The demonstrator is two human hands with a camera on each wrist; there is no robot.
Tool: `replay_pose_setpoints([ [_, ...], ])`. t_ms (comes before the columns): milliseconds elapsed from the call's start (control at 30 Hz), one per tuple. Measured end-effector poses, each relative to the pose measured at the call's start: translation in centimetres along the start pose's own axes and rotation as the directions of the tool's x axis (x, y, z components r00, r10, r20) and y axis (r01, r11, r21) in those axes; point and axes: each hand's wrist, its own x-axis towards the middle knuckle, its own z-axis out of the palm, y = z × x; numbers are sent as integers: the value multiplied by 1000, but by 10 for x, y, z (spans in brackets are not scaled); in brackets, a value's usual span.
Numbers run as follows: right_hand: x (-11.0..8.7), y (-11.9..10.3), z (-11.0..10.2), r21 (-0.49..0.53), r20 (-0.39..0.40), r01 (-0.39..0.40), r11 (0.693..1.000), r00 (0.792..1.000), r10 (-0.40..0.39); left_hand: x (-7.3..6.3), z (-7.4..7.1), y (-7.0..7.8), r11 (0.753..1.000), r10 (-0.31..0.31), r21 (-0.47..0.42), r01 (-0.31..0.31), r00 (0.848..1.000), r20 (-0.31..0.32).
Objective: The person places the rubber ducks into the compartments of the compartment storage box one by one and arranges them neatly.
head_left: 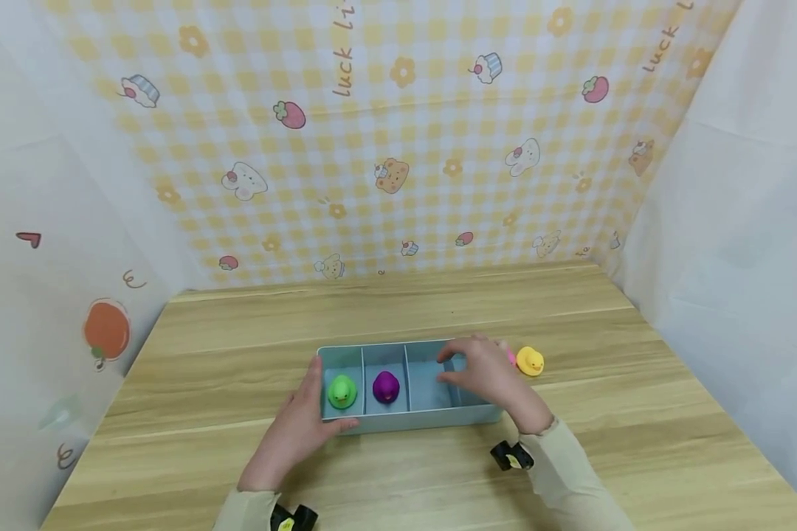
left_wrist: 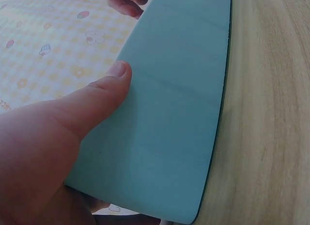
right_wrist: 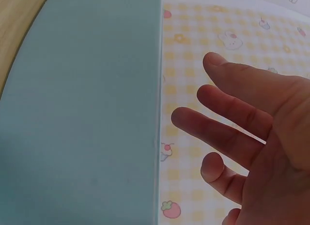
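Note:
A blue-grey divided box (head_left: 425, 422) with several compartments sits on the table. In its leftmost compartment is a green rubber duck (head_left: 342, 393); a purple rubber duck (head_left: 386, 387) occupies the one beside it. My left hand (head_left: 299, 428) grips the box's left front corner, with the thumb against the front wall in the left wrist view and the fingers along the left side. Over the right-hand compartments hovers my right hand (head_left: 481, 372), its fingers loosely bent and apart, holding nothing. The right wrist view shows this hand (right_wrist: 261, 133) above the box's rim.
Just right of the box a yellow rubber duck (head_left: 530, 362) stands on the wooden table (head_left: 239, 346). A pink thing (head_left: 511, 356) beside it is mostly hidden behind my right hand. A checked yellow cloth (head_left: 432, 147) hangs behind the table, with white cloth at both sides.

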Motion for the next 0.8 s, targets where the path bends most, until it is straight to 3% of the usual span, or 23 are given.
replay_pose_setpoints([
  [567,-10,22,-20,43,-49,-1,999,999,3,-1,0,0,1000,-8,-2,8,1000,-1],
  [800,-13,37,-31,132,-28,-39,990,999,43,-1,0,1,1000,1,-14,-1,1000,-2],
])
